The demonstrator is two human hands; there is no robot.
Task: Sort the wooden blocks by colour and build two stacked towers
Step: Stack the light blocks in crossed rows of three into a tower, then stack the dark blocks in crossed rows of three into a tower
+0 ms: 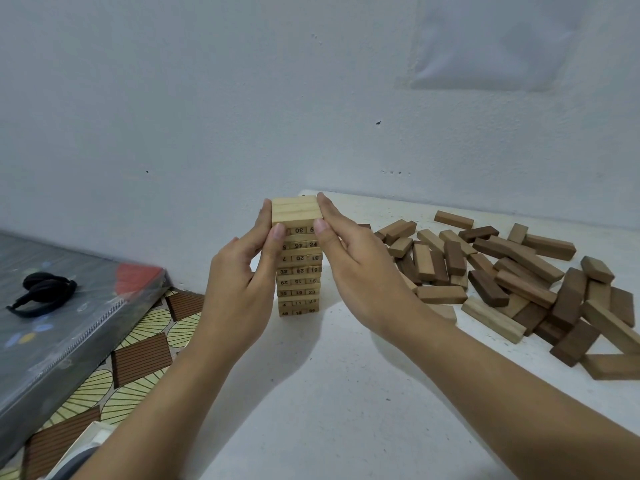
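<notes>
Left hand (242, 271) and right hand (353, 265) pinch the top layer (294, 211) from 9 and 3 o'clock, thumbs on the near face. The blocks are probably light, stiff and smooth, so grip the side faces evenly. The tower (299, 271) would tip easily. It is pale numbered wood, mid-table (311, 393), with the brown pile (502, 278) at 3 o'clock.

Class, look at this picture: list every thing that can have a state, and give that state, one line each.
Tall tower of pale numbered wooden blocks: upright on the white table.
Left hand: pinches the tower's top, left side.
Right hand: pinches the tower's top, right side.
Heap of loose brown wooden blocks: unstacked, jumbled right of the tower.
Black headphones: lying on the grey surface.
</notes>
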